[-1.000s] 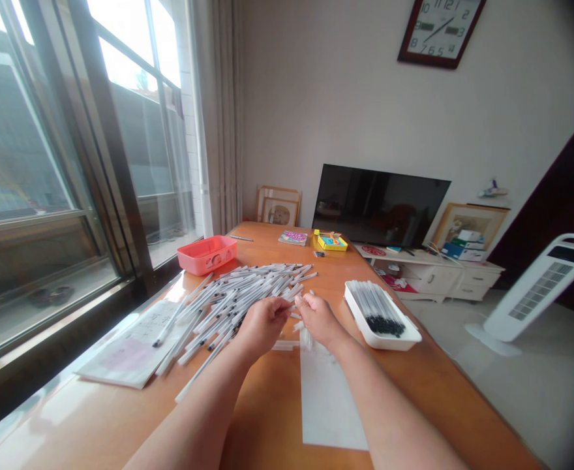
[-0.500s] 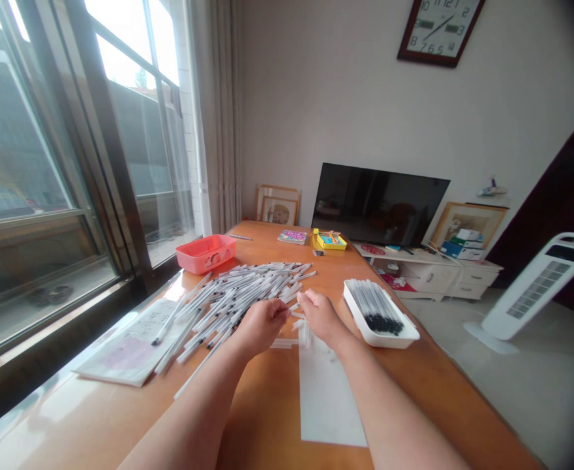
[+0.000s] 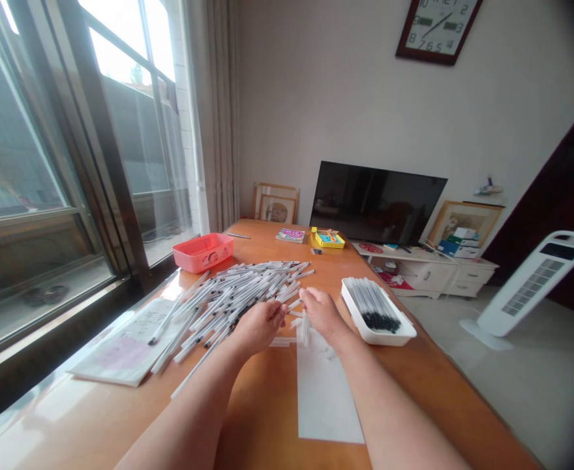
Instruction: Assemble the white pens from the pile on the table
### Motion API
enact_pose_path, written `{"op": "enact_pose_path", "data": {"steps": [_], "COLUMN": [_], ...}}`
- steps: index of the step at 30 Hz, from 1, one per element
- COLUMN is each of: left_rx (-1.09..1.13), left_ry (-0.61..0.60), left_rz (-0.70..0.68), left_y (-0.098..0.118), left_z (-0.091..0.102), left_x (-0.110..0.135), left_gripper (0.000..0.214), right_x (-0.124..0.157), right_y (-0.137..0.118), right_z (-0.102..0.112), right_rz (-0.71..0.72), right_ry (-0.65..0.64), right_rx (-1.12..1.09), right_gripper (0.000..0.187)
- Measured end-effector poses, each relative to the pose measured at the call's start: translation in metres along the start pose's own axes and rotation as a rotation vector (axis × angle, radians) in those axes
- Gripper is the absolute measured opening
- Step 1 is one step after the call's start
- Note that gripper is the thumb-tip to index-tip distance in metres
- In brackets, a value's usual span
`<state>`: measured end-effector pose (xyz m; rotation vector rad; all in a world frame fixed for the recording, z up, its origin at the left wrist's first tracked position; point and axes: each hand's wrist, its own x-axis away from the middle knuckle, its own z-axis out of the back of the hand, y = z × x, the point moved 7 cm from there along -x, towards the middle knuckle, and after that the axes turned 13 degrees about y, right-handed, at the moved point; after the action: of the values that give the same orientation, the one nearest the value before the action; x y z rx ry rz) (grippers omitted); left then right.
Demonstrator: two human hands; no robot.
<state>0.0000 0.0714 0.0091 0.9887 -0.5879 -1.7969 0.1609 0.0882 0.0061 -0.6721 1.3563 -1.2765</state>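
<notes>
A big heap of white pens (image 3: 238, 294) lies spread over the wooden table (image 3: 267, 418). My left hand (image 3: 259, 324) rests at the heap's near right edge, fingers curled and pinched on a white pen. My right hand (image 3: 322, 312) is close beside it, fingers closed around several clear pen tubes (image 3: 304, 328) that hang down from it. A white sheet of paper (image 3: 326, 391) lies under and in front of my right hand. To the right stands a white tray (image 3: 377, 314) filled with pens, dark ends toward me.
A red plastic basket (image 3: 203, 251) sits beyond the heap. Printed papers (image 3: 130, 343) lie at the left near the window. A book (image 3: 291, 235) and yellow box (image 3: 327, 239) are at the far end. A TV (image 3: 377, 203) and white fan (image 3: 536, 281) stand beyond the table.
Both hands stay together at the heap's edge with small finger movements. The view has tilted slightly, so everything sits a little higher.
</notes>
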Motion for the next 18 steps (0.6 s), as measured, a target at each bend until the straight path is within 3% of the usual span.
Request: {"op": "enact_pose_path", "data": {"steps": [3,18], "left_rx": [-0.008,-0.29], "left_ry": [-0.009,0.168], "left_rz": [-0.002,-0.129], "left_y": [0.001,0.019], "left_z": [0.0,0.011], "left_x": [0.0,-0.001], "left_gripper": [0.041,0.015], "right_x": [0.0,0.004], "right_y": [0.0,0.003], "right_z": [0.0,-0.004], "right_rz": [-0.003,-0.203], "right_ry": [-0.002,-0.004], "right_rx": [0.0,-0.143], "right_gripper": [0.04,0.036]}}
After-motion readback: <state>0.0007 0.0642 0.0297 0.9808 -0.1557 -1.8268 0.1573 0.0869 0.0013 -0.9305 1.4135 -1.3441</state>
